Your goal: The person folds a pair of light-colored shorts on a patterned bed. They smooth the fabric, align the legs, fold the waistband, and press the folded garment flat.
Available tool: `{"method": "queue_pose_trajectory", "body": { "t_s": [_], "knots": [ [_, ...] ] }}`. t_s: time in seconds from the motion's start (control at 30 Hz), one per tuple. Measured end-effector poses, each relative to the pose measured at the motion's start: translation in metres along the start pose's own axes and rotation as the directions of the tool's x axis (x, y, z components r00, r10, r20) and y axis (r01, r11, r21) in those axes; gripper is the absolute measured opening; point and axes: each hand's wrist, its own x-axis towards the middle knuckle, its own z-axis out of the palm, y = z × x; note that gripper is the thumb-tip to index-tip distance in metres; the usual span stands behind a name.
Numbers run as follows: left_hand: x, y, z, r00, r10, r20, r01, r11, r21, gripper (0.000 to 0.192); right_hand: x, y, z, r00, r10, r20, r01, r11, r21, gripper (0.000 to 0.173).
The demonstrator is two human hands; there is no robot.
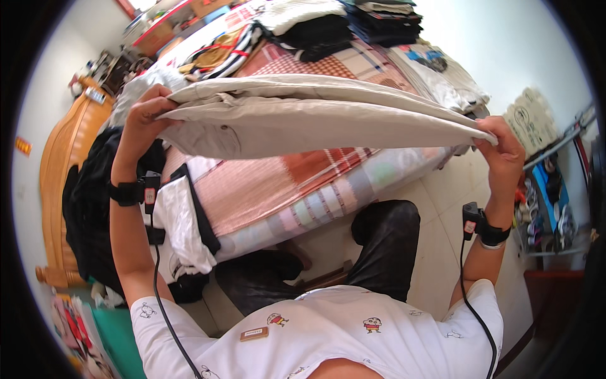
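Observation:
A pair of beige trousers is stretched lengthwise in the air between my hands, above the bed. My left hand pinches the waist end, where a button and a pocket seam show. At the other end, my right hand grips the leg hems. The cloth is folded along its length, with the layers gaping a little at the upper edge. Beneath it lies a checked pink and red bed cover, partly hidden by the trousers.
Folded dark clothes and another stack lie on the far bed. Light folded garments rest at its right edge. Black clothing hangs by the wooden headboard; a white garment lies nearer. A shoe rack stands right.

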Motion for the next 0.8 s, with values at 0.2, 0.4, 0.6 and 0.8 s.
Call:
{"method": "queue_pose_trajectory", "body": {
  "t_s": [0.2,0.4,0.6,0.8],
  "knots": [
    [-0.079,-0.008,0.012,0.995,-0.086,-0.043,0.084,0.996,-0.033,0.025,0.045,0.027,0.043,0.961,0.115,0.25,-0.076,0.984,-0.162,0.02],
    [-0.083,-0.05,0.025,0.931,-0.327,-0.165,0.334,0.942,0.018,0.044,0.114,0.097,0.117,0.958,0.083,0.274,-0.055,0.993,-0.108,0.015],
    [-0.067,-0.065,0.018,0.862,0.131,-0.49,0.076,0.922,0.38,0.038,0.157,0.083,0.119,0.903,-0.364,0.228,0.425,0.833,-0.353,0.02],
    [-0.11,-0.083,0.135,0.913,0.248,-0.325,-0.027,0.83,0.557,0.019,0.041,0.141,0.127,0.881,-0.285,0.377,0.456,0.719,-0.524,0.027]
  ]
}}
